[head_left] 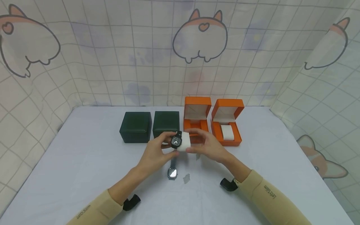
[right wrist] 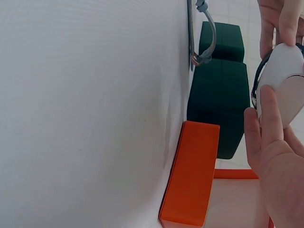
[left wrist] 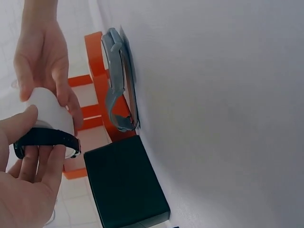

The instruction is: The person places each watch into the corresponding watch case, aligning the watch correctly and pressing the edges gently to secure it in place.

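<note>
A black-strapped wristwatch (head_left: 176, 141) is looped around one end of a white watch cushion (head_left: 185, 142), held up over the table between both hands. My left hand (head_left: 154, 152) grips the watch and cushion from the left, thumb and fingers at the strap. From the right, my right hand (head_left: 208, 145) holds the cushion's bare end between thumb and fingers. In the left wrist view the dark strap (left wrist: 47, 137) wraps the cushion (left wrist: 50, 109). Just below the hands a second watch (head_left: 172, 172) with a grey-blue strap lies on the table.
Two closed dark green boxes (head_left: 136, 126) stand at the back left. Beside them are two open orange boxes; the left one (head_left: 197, 100) has no cushion showing, while the right one (head_left: 226, 143) holds a white cushion (head_left: 227, 132). A small grey patch (head_left: 187, 178) marks the white tablecloth.
</note>
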Available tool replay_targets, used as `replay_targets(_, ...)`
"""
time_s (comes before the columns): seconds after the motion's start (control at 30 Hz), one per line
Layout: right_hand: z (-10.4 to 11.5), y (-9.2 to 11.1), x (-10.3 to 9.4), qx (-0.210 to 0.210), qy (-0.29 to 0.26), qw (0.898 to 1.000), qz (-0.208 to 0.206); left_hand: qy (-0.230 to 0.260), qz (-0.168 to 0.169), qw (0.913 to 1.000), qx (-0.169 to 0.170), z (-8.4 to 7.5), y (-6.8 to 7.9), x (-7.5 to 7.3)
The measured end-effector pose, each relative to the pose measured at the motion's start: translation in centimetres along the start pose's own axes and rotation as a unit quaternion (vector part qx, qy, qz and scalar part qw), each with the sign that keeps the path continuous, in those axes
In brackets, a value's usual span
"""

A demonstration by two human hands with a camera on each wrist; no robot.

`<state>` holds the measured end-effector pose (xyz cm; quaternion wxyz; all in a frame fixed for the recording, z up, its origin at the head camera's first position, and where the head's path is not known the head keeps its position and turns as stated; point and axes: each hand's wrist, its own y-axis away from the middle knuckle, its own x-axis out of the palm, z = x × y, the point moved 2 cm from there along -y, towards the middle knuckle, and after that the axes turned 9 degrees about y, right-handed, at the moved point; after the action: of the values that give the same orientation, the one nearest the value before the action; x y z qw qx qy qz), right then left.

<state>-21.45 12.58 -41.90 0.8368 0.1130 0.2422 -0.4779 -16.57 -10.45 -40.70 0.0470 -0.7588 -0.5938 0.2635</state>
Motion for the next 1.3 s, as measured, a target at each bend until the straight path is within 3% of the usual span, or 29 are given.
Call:
replay_targets(0.23, -0.1, -0.2, 0.2, 0.006, 0.000, 1.000, -0.008, -0.052, -0.011, 0.9984, 0.021, -0.1, 0.0, 0.2)
replay_targets(0.87, 0.8, -0.5, 0.9, 0.005, -0.037, 0.999, -0.024, -0.074, -0.036, 0.9957, 0.042, -0.4, 0.0, 0.6)
replay_targets(1.3, 0.7, -0.7, 1.7, -0.011, -0.034, 0.998, -0.053, -0.087, -0.048, 0.9950, 0.001, -0.1, -0.3, 0.8)
